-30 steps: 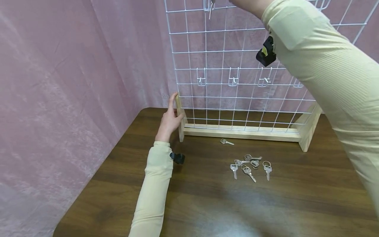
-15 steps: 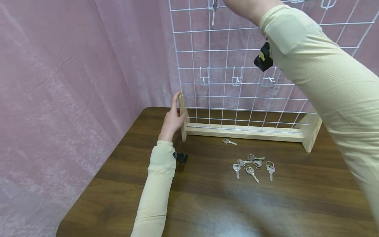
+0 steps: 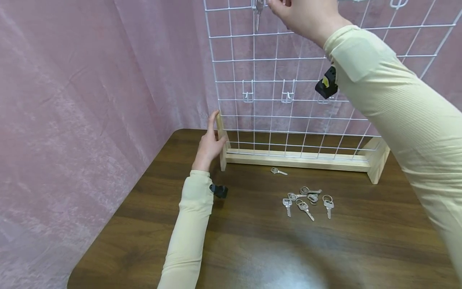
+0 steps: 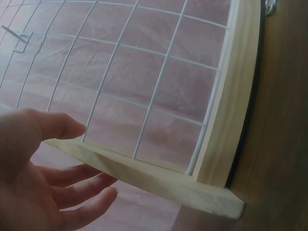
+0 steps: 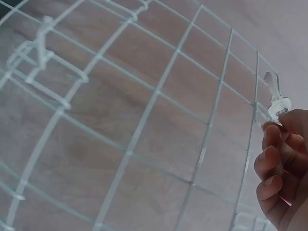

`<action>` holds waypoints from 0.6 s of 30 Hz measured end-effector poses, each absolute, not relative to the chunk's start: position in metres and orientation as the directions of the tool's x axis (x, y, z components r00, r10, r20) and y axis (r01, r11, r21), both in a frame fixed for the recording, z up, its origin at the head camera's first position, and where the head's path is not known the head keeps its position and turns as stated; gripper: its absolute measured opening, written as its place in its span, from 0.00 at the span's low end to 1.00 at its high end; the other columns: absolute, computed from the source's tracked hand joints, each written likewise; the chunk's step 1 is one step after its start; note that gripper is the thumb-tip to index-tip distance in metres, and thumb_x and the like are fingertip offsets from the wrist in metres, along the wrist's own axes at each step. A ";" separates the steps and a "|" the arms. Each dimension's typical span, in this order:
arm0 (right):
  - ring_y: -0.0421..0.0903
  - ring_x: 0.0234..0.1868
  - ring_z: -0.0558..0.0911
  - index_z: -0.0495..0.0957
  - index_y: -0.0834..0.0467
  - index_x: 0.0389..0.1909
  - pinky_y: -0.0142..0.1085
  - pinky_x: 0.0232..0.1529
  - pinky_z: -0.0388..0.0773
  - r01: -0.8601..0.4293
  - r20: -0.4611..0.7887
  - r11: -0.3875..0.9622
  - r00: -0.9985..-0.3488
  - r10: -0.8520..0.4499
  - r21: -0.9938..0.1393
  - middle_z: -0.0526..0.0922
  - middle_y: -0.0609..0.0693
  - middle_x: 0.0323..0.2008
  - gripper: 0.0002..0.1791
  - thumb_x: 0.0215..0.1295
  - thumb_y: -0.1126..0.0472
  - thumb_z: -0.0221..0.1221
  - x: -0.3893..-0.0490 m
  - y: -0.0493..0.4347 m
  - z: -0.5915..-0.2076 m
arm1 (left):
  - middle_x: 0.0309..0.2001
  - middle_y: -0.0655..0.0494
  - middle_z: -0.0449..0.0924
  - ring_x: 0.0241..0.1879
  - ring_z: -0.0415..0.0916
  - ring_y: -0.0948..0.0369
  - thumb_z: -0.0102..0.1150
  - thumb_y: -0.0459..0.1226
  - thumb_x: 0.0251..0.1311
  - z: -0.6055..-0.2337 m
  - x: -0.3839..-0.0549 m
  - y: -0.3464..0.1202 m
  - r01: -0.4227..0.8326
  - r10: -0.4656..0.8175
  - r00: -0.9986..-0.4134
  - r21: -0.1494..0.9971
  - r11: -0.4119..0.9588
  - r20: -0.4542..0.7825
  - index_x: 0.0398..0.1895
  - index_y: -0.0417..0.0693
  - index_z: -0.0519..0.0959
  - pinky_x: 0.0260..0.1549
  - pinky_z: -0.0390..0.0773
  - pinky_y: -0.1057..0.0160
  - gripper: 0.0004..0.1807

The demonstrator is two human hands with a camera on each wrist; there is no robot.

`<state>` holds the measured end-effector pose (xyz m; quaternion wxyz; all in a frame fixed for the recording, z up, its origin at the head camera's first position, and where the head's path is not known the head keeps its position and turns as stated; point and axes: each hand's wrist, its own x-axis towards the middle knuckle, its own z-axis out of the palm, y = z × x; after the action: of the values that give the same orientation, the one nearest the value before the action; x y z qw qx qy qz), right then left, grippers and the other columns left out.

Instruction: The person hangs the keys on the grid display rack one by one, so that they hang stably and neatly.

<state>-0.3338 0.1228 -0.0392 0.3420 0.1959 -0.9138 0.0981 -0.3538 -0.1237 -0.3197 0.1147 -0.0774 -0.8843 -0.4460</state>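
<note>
A white wire grid rack (image 3: 276, 60) stands on the table in a pale wooden stand (image 3: 299, 159). My left hand (image 3: 209, 146) grips the stand's left side board; in the left wrist view the thumb lies on one side of the board (image 4: 159, 185) and the fingers on the other. At the top of the grid, my right hand (image 3: 312, 16) is at a silver key (image 3: 258, 14) hanging blade down. In the right wrist view the fingertips pinch at the head of this key (image 5: 276, 101); its ring and hook are mostly hidden.
White hooks (image 3: 287, 96) sit in a row on the lower grid. One key (image 3: 278, 171) lies just before the stand, and several ringed keys (image 3: 304, 208) lie in a loose group nearer me. A pink curtain (image 3: 108, 80) hangs behind and to the left.
My right hand has come slightly down, showing more of it in the head view, while the key stays near the same place on the grid. The left hand keeps its hold.
</note>
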 end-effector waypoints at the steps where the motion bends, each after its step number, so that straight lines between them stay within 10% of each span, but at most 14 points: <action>1: 0.32 0.28 0.61 0.78 0.58 0.51 0.43 0.52 0.67 -0.424 0.670 0.904 -0.686 -0.283 -0.052 0.73 0.48 0.29 0.23 0.73 0.47 0.43 -0.333 0.126 -0.044 | 0.51 0.42 0.81 0.42 0.82 0.48 0.53 0.33 0.61 -0.319 -0.354 -0.124 0.239 0.033 -0.962 0.770 0.592 0.273 0.71 0.87 0.42 0.39 0.82 0.50 0.47; 8: 0.39 0.25 0.67 0.79 0.59 0.29 0.39 0.29 0.62 -0.438 0.649 0.897 -0.701 -0.295 -0.065 0.58 0.24 0.07 0.21 0.70 0.47 0.48 -0.313 0.142 -0.078 | 0.50 0.42 0.81 0.41 0.81 0.48 0.52 0.34 0.62 -0.322 -0.355 -0.126 0.231 0.027 -0.963 0.764 0.603 0.270 0.71 0.88 0.41 0.38 0.82 0.50 0.47; 18: 0.31 0.15 0.64 0.81 0.55 0.24 0.26 0.22 0.59 -0.621 0.744 0.781 -0.551 -0.379 -0.062 0.77 0.46 0.14 0.12 0.66 0.55 0.59 -0.246 0.150 -0.143 | 0.48 0.43 0.81 0.39 0.81 0.48 0.52 0.34 0.62 -0.322 -0.355 -0.127 0.220 0.011 -0.963 0.758 0.615 0.271 0.71 0.88 0.40 0.36 0.82 0.51 0.47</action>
<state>-0.2463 0.1497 -0.1433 0.3758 0.2889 -0.8656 0.1613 -0.3554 -0.1272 -0.3217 0.1203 -0.0650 -0.8904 -0.4342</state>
